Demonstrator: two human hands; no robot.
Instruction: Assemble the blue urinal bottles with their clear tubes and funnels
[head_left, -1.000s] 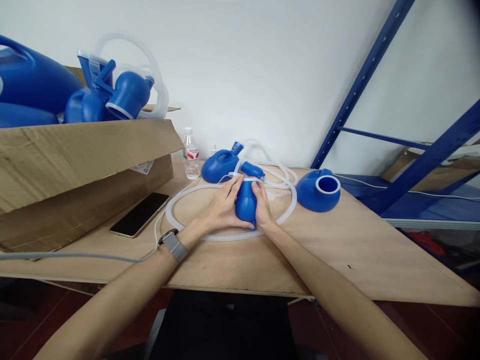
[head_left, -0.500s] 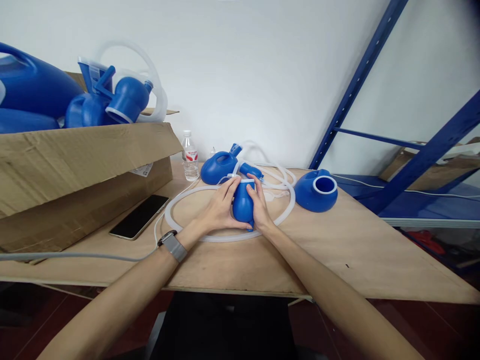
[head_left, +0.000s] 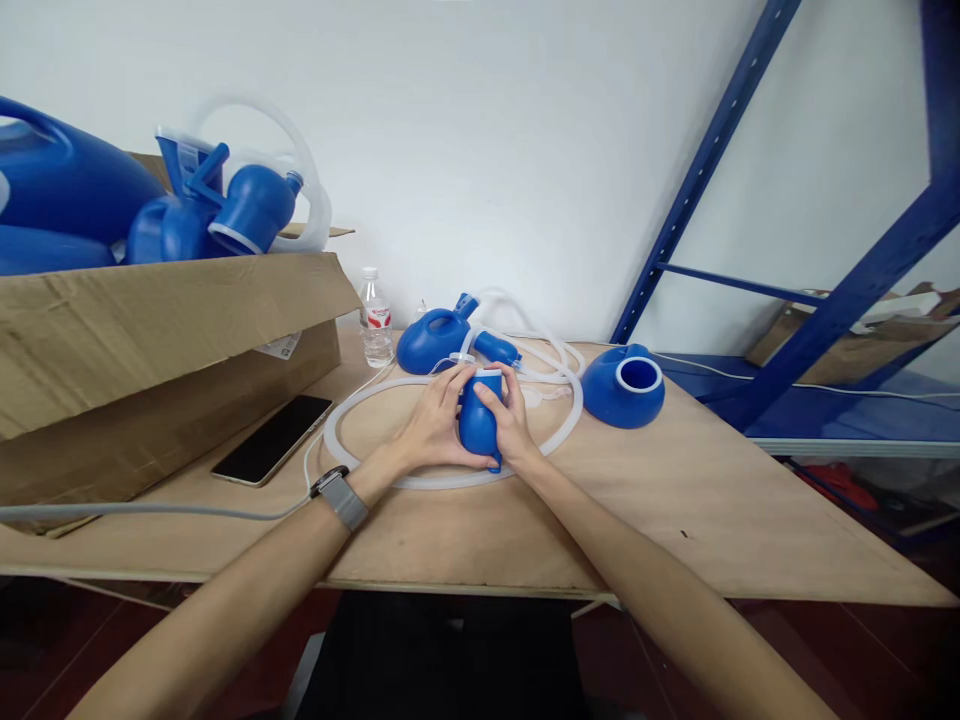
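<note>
Between my two hands is a blue plastic funnel-like cup (head_left: 478, 422), with a white rim at its far end and a small spout at the near end. My left hand (head_left: 439, 420) wraps its left side, the thumb lying under the near end. On the right side my right hand (head_left: 511, 415) grips it, thumb on top. A clear plastic hose (head_left: 341, 405) loops on the table around both hands. Just beyond them lie a second blue cup (head_left: 496, 348) and a blue handled bottle (head_left: 433, 342). Another blue bottle (head_left: 622, 392) with a white-rimmed mouth sits to the right.
At the left, a cardboard box (head_left: 180, 300) holds several blue bottles, cups and hoses. A phone (head_left: 274, 440) and a water bottle (head_left: 375, 320) are beside it. A grey cable (head_left: 187, 513) crosses the table's left side. Blue metal shelving (head_left: 795, 330) stands at the right.
The whole view has shifted slightly, so everything sits a little lower and further left. Both hands keep their hold on the blue cup, with hardly any change in grip.
</note>
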